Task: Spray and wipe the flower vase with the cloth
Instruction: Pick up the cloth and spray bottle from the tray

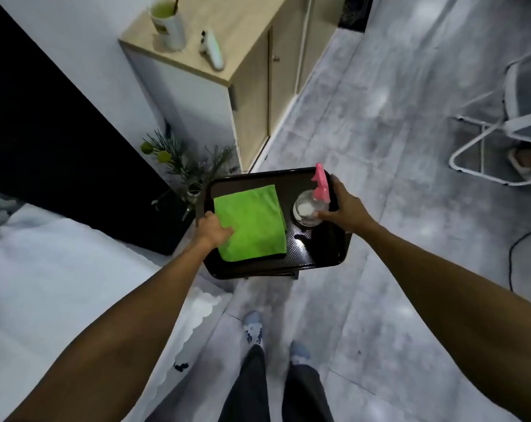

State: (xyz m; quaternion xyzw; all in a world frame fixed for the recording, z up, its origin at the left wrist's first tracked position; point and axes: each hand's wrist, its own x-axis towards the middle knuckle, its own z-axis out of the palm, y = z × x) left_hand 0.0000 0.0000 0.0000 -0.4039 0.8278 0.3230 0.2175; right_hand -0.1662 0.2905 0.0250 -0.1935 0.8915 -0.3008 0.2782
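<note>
My right hand (346,211) wraps the spray bottle (305,208), left hand (214,231) pinches the cloth (252,220); a careless lift (glossy tray (258,269)) could topple it.

Flower vase (193,194) body mostly hidden behind tray (258,266); left hand (212,228) fingers under tray, unseen.

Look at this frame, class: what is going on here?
A person stands over a black tray. The left hand grips its left edge, thumb on a folded green cloth. The right hand is at the right rim, thumb against a clear spray bottle with a pink trigger; whether it grips the bottle is unclear. A flower vase with greenery stands beside the tray, untouched.
</note>
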